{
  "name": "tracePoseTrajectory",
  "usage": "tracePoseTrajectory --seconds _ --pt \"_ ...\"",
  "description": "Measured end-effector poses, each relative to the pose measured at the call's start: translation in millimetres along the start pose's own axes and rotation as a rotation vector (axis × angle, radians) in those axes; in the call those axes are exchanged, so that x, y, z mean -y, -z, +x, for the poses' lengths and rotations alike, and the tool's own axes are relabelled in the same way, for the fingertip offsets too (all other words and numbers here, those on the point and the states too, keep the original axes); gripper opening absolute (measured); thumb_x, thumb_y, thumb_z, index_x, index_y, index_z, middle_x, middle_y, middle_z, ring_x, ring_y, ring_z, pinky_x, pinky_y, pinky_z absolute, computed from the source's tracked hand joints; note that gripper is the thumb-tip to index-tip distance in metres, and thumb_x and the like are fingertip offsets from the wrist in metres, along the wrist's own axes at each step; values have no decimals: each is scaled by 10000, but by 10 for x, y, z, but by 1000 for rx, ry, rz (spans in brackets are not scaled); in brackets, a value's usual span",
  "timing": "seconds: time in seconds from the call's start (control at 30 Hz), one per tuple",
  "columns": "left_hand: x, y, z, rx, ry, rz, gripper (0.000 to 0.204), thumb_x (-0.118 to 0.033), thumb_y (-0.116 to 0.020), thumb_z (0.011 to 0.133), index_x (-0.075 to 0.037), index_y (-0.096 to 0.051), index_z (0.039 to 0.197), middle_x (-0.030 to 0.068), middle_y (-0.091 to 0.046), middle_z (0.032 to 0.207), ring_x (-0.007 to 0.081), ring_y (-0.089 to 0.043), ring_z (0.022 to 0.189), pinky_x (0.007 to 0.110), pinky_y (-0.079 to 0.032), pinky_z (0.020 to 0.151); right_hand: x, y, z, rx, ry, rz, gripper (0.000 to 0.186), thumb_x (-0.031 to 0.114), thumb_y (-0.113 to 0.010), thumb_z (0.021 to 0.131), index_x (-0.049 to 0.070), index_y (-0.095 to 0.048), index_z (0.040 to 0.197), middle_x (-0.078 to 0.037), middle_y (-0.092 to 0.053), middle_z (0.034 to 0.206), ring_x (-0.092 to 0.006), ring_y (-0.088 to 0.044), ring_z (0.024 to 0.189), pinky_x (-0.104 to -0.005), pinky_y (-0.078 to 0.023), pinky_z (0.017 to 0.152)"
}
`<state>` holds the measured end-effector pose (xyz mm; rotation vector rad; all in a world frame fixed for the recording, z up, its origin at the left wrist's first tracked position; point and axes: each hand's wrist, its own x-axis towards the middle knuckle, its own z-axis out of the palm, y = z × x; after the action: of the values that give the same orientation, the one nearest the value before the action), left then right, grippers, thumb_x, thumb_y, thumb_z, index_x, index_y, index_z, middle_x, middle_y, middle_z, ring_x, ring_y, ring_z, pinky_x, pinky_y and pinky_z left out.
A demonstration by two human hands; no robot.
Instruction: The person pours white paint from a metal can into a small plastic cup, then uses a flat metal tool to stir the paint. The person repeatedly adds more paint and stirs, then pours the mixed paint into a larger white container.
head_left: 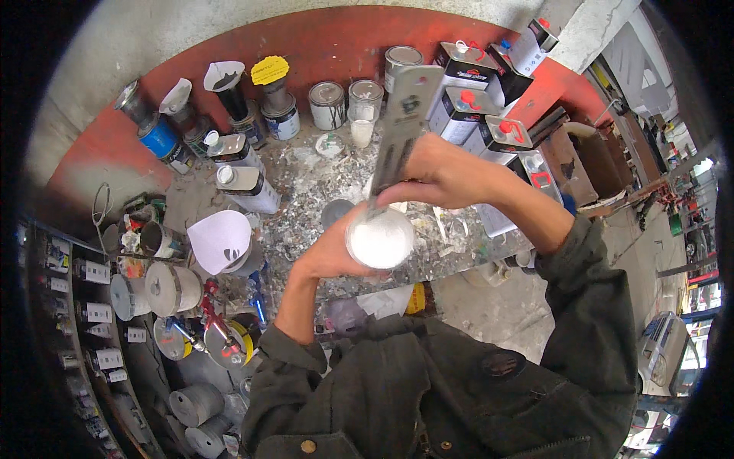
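My left hand (pixel 327 256) grips a clear cup (pixel 380 239) filled with white paint, held over the front edge of a paint-spattered bench (pixel 306 191). My right hand (pixel 440 172) holds a flat grey stirring stick (pixel 405 126) upright, its lower end dipped into the white paint. Both forearms come out of dark olive jacket sleeves at the bottom of the view.
Round paint tins (pixel 327 105), a clear jar (pixel 365 98) and rectangular solvent cans (pixel 466 103) with red caps line the bench's back against a red wall. White paper funnels (pixel 220 239) and more cans stand left. Shelves with labelled tins run down the left; concrete floor lies right.
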<state>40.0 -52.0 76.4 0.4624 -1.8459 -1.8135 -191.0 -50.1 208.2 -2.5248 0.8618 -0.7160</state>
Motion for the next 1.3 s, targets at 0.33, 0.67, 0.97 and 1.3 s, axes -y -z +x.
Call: tracePoseTrajectory --seconds 0.33,0.67,0.97,1.3 --pt "83 -204 216 -356 -38 -19 818 -77 -956 621 -1 -555 1329 86 -660 1226 179 -626 1144 348 -499 1013 292 -100 -355 -184 -246 -121 418 290 -754 918 -8 -632 652 -195 -565 593 -406 -574 556 -458 -409 514" --pt "347 -387 210 -465 -64 -44 917 -42 -885 726 -10 -321 1448 126 -522 1342 223 -553 1236 366 -451 1074 293 35 -98 -522 -226 -194 307 271 -727 935 -7 -681 812 -181 -630 680 -369 -618 603 -412 -451 539" --pt "354 -242 211 -443 -33 -246 829 43 -831 752 -17 -390 1451 96 -575 1334 187 -581 1218 346 -476 1056 146 -376 -270 -446 -343 -44 307 265 -716 931 -13 -688 805 -221 -659 719 -415 -652 662 -474 -485 587" --pt "331 -265 221 -502 71 -128 780 38 -891 686 -15 -498 1357 84 -647 1245 177 -636 1143 341 -508 1004 247 -4 -123 -589 -292 -103 315 288 -714 935 10 -688 787 -201 -631 674 -393 -631 620 -439 -462 548"
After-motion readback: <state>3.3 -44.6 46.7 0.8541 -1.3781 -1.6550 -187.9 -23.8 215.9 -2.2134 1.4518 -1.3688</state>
